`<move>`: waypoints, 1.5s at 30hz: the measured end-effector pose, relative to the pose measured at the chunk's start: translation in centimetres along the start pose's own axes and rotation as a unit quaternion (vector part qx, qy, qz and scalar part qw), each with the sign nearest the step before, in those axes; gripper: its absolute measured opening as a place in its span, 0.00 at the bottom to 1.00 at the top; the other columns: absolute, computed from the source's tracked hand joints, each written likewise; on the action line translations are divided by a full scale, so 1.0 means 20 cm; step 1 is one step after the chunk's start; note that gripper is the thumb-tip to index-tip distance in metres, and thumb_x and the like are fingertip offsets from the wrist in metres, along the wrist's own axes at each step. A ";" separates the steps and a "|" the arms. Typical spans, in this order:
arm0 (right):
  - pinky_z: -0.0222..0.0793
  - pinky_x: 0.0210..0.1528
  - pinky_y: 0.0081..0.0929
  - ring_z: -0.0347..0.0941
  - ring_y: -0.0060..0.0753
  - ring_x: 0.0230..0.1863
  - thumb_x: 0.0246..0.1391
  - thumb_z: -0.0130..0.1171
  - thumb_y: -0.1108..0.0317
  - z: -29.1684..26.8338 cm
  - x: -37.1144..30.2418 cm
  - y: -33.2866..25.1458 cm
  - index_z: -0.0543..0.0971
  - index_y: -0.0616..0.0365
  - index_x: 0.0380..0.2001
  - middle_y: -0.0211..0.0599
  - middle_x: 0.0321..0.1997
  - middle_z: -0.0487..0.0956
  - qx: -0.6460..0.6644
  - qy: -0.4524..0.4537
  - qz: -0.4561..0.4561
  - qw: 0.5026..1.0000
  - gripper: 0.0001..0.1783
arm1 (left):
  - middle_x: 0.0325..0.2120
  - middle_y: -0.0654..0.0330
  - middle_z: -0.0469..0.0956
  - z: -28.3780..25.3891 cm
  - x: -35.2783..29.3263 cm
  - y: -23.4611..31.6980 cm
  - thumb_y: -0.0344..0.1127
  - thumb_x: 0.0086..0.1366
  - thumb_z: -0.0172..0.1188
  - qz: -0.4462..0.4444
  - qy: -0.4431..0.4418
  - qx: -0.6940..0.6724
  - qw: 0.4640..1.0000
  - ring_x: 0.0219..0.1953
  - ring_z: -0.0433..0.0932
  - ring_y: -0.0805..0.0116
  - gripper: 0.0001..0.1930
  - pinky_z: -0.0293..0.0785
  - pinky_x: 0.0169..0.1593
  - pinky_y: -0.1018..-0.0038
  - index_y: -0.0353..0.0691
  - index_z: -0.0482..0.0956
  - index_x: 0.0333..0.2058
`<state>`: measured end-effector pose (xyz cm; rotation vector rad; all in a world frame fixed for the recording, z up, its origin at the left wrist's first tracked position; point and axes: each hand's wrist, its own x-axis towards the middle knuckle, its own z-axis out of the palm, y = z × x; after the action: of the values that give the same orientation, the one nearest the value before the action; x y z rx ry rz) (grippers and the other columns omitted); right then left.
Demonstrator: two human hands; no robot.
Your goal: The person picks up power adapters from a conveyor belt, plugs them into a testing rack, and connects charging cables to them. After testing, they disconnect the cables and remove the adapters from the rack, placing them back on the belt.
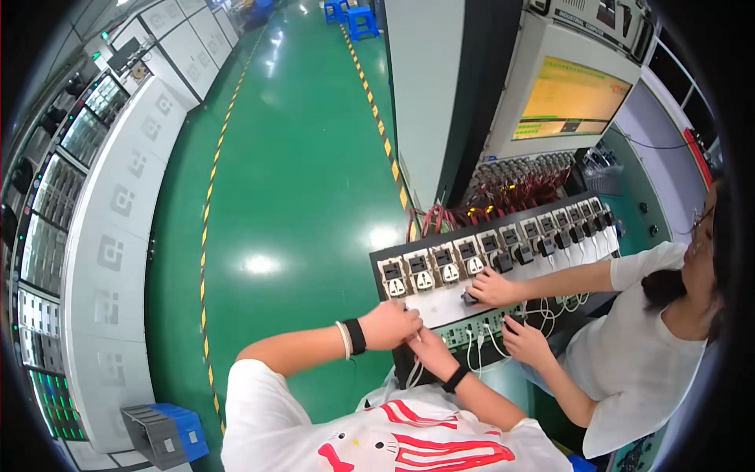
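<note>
Head view: left hand and right hand meet at near-left corner of white rectangular surface; fingers bunched, can't tell if clamped on anything. Thin white cable hangs just below; keeping it slack, wrists steady, should help.

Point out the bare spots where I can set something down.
A patch of white panel lies between the socket row, the left hand and a co-worker's upper hand. The green floor between the striped lines looks open. Crowding: black adapters along the right end, white cables along the near edge.
</note>
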<state>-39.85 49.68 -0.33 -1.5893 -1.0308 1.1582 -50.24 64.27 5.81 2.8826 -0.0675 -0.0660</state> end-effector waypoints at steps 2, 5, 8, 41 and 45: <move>0.68 0.25 0.29 0.73 0.33 0.21 0.60 0.49 0.60 -0.04 -0.02 -0.17 0.71 0.66 0.38 0.41 0.22 0.76 0.016 -0.085 0.140 0.986 0.17 | 0.28 0.60 0.71 -0.04 -0.04 0.04 0.38 0.46 0.63 -0.024 -0.015 -0.019 0.999 0.31 0.74 0.60 0.15 0.71 0.35 0.66 0.41 0.71 0.33; 0.69 0.32 0.33 0.75 0.42 0.28 0.58 0.50 0.63 -0.13 -0.03 -0.26 0.73 0.65 0.38 0.44 0.25 0.78 -0.088 -0.081 0.088 0.989 0.14 | 0.28 0.59 0.70 -0.05 -0.05 0.09 0.38 0.47 0.63 -0.037 0.038 -0.034 0.998 0.30 0.74 0.58 0.16 0.72 0.34 0.65 0.42 0.70 0.34; 0.68 0.35 0.38 0.74 0.50 0.33 0.59 0.48 0.62 -0.18 -0.05 -0.28 0.74 0.63 0.35 0.49 0.30 0.77 -0.082 -0.076 0.027 0.993 0.14 | 0.29 0.58 0.70 -0.06 -0.04 0.14 0.38 0.49 0.62 -0.114 0.035 -0.112 0.987 0.30 0.74 0.56 0.15 0.73 0.33 0.62 0.41 0.70 0.35; 0.60 0.28 0.49 0.68 0.61 0.25 0.62 0.44 0.61 -0.15 -0.41 -0.48 0.67 0.62 0.30 0.55 0.19 0.69 -0.090 -0.047 -0.216 0.971 0.14 | 0.20 0.59 0.71 -0.52 -0.10 0.56 0.39 0.43 0.65 -0.108 0.034 0.054 0.992 0.24 0.75 0.57 0.10 0.70 0.24 0.63 0.45 0.73 0.21; 0.65 0.28 0.50 0.72 0.58 0.28 0.61 0.43 0.64 -0.37 -0.68 -0.24 0.69 0.61 0.31 0.55 0.21 0.72 -0.248 -0.047 -0.318 0.914 0.12 | 0.22 0.52 0.71 -0.70 -0.60 -0.05 0.30 0.48 0.59 -0.389 0.178 0.238 0.872 0.26 0.72 0.49 0.07 0.69 0.28 0.61 0.39 0.70 0.25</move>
<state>-36.19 36.74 8.56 -1.3862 -1.8430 0.5436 -61.39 69.45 19.57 3.1118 1.3122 0.3851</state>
